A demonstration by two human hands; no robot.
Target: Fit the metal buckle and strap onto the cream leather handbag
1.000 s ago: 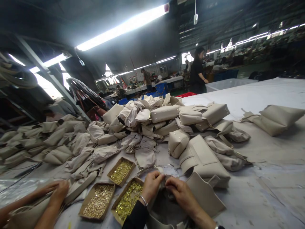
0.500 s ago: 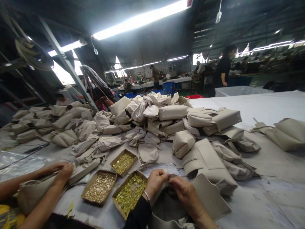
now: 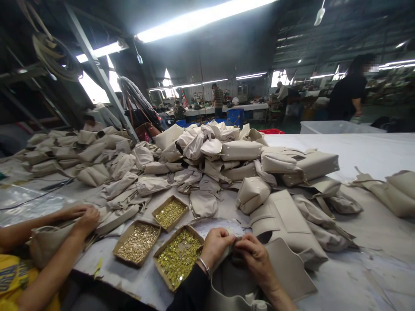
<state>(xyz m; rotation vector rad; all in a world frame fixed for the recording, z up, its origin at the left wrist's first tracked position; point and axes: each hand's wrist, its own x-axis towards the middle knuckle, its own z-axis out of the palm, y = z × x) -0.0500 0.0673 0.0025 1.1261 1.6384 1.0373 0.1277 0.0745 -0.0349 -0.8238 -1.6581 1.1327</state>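
Observation:
My left hand (image 3: 216, 246) and my right hand (image 3: 253, 257) meet at the near table edge, both with fingers curled tight on the upper rim of a beige leather bag (image 3: 285, 270) that lies open in front of me. What sits between the fingertips is too small to make out. Just left of my left hand stands a cardboard tray of gold metal fittings (image 3: 179, 256).
Two more trays of gold fittings (image 3: 137, 242) (image 3: 170, 213) lie to the left. A big heap of beige bags (image 3: 240, 168) covers the table's middle. At left a co-worker's hands (image 3: 82, 217) hold another bag. People stand at benches beyond.
The view has swung left and slightly down, so everything sits further right in the picture. My hands stay closed on the bag's rim; the co-worker's hands shifted little.

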